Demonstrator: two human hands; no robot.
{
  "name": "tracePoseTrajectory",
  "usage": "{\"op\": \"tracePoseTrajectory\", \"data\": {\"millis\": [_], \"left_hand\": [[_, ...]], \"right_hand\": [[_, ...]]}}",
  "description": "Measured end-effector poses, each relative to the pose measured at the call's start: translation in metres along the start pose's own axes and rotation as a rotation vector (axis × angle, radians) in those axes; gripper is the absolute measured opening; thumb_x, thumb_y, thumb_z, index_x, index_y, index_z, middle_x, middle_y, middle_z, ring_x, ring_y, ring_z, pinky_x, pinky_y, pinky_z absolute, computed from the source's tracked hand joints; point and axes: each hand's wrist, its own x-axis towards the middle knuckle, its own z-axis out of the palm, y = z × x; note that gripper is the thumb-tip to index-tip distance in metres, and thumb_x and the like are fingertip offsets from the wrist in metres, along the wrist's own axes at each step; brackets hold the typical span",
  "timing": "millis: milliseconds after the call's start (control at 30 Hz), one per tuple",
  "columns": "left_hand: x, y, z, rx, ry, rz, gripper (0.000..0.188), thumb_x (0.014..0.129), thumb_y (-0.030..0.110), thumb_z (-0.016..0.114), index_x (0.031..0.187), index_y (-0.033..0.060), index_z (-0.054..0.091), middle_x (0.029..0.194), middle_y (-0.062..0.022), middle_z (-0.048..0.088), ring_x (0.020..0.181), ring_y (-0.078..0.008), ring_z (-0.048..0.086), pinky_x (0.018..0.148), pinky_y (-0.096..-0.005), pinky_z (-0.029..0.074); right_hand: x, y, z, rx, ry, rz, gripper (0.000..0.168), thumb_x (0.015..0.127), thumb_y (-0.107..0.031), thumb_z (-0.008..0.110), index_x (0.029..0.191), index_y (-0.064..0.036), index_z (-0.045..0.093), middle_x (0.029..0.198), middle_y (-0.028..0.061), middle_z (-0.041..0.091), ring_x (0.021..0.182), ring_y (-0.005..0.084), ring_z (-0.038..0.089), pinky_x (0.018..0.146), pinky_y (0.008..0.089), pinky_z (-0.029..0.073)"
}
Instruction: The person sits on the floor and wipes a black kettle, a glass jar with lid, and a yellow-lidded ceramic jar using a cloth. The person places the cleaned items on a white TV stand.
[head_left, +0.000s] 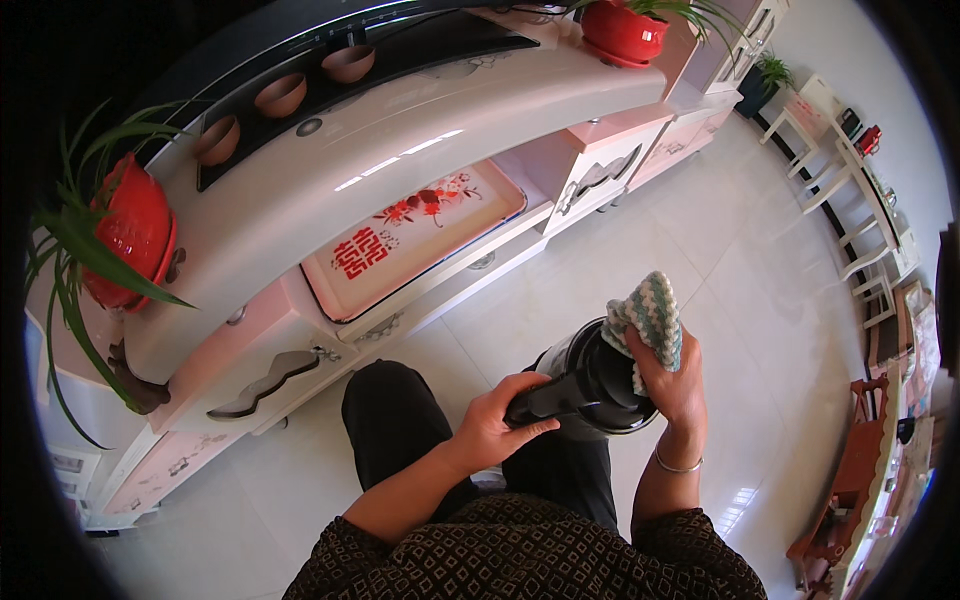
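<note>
Before my body I hold a kettle or jug (616, 386) with a black lid and a black handle; its lower body is mostly hidden. My left hand (497, 421) grips the handle (551, 403), fingers on one side and thumb along the other. A crocheted cloth (654, 311) in pale green, grey and white is bunched in my right hand (679, 382). That hand presses the cloth against the far right side of the lid. Part of the cloth drapes down over the lid's edge.
A low white and pink cabinet (397, 165) stands ahead, with a decorated tray (345, 300) in its open shelf. On top are brown bowls (280, 95) and potted plants in red pots (131, 225) (624, 34). White tables (855, 161) line the right wall.
</note>
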Motion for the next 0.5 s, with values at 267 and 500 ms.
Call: {"op": "tracePoseTrajectory", "data": {"millis": [267, 500], "left_hand": [[-0.007, -0.005, -0.002, 0.086, -0.062, -0.039, 0.037, 0.078, 0.010, 0.063, 0.110, 0.0035, 0.046, 0.094, -0.0113, 0.059, 0.085, -0.0182, 0.060, 0.073, -0.0297, 0.047], [-0.015, -0.030, 0.004, -0.199, -0.048, -0.167, 0.045, 0.074, 0.017, 0.068, 0.111, 0.0035, 0.046, 0.096, -0.0103, 0.059, 0.088, -0.0195, 0.059, 0.074, -0.0314, 0.047]], "right_hand": [[-0.035, -0.052, 0.016, -0.249, -0.181, -0.555, 0.041, 0.058, -0.018, 0.067, 0.098, -0.007, 0.060, 0.101, 0.0105, 0.058, 0.095, 0.0267, 0.054, 0.084, 0.0405, 0.037], [-0.041, -0.055, 0.021, -0.317, -0.204, -0.674, 0.040, 0.061, -0.015, 0.060, 0.101, -0.010, 0.061, 0.102, 0.0081, 0.057, 0.095, 0.0230, 0.054, 0.084, 0.0368, 0.037]]}}
